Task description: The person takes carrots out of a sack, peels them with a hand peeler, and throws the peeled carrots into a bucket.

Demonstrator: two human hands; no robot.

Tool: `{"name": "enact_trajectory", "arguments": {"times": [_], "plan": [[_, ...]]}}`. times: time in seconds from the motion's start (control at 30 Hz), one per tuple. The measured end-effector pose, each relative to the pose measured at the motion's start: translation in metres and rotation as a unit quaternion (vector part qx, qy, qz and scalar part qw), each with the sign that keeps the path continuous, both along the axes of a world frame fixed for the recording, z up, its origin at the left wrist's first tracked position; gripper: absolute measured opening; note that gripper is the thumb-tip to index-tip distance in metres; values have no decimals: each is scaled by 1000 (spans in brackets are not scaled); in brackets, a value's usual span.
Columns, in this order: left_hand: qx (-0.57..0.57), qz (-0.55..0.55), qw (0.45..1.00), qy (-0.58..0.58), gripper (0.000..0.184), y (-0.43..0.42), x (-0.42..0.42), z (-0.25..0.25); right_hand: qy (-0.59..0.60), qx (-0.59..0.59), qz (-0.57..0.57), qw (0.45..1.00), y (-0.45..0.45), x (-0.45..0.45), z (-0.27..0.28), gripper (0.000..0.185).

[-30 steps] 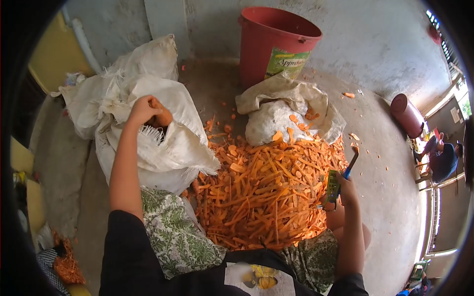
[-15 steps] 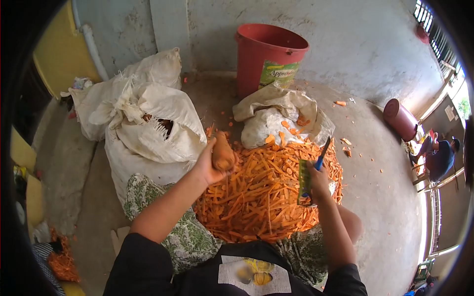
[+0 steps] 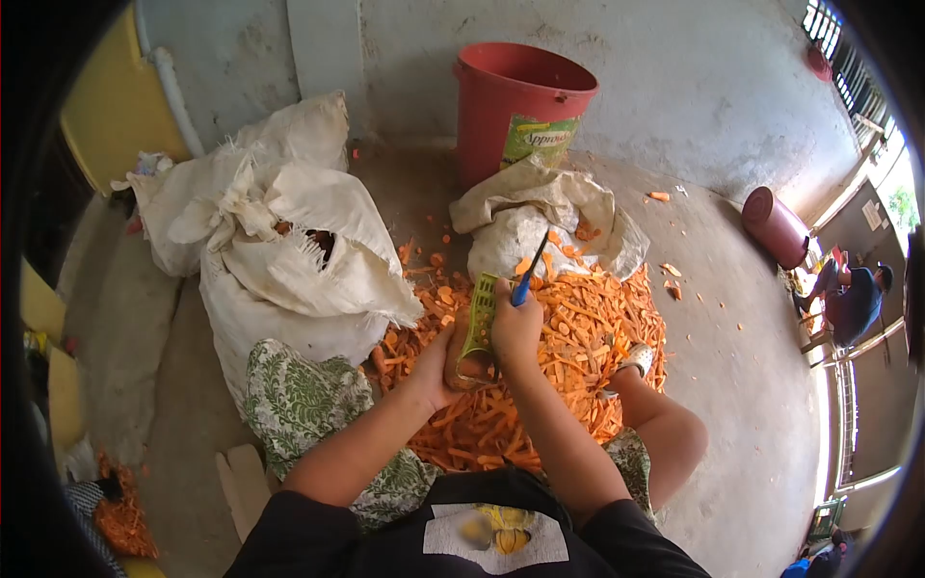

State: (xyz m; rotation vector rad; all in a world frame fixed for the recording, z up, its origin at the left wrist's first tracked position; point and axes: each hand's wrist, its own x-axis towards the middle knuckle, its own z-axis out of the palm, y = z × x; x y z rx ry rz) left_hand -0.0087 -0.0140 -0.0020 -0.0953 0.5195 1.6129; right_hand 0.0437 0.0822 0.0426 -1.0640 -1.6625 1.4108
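My left hand [image 3: 434, 371] is closed around a thick carrot [image 3: 472, 370], held over a heap of carrot peelings [image 3: 578, 337]. In my right hand [image 3: 517, 332] are a green peeler [image 3: 480, 313] and a knife with a blue handle [image 3: 521, 289], its dark blade pointing up and away. The peeler lies against the carrot and hides much of it. Both hands are close together above the left part of the heap, between my legs.
White woven sacks [image 3: 299, 260] stand to the left, one torn open. Behind the heap lies a crumpled sack [image 3: 540, 217], with a red bucket [image 3: 520, 106] by the wall. A maroon bin [image 3: 774, 228] and a seated person [image 3: 853, 303] are at the right.
My right hand has moved left with the peeler and knife, bringing the peeler onto the carrot. My left hand has come lower and nearer to me, still holding the carrot.
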Motion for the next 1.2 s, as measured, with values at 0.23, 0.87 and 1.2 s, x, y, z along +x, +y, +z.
{"name": "enact_trajectory", "arguments": {"times": [0.23,0.87,1.2], "plan": [[-35,-32,999,-8,38,4,-6,-14,-95,40,-37,994,2,-4,-27,29],[-129,-55,989,51,38,22,-4,-24,-80,92,-48,991,1,4,-38,23],[-112,-209,958,162,46,9,8,-21,-165,136,-222,951,122,31,-58,32]]}}
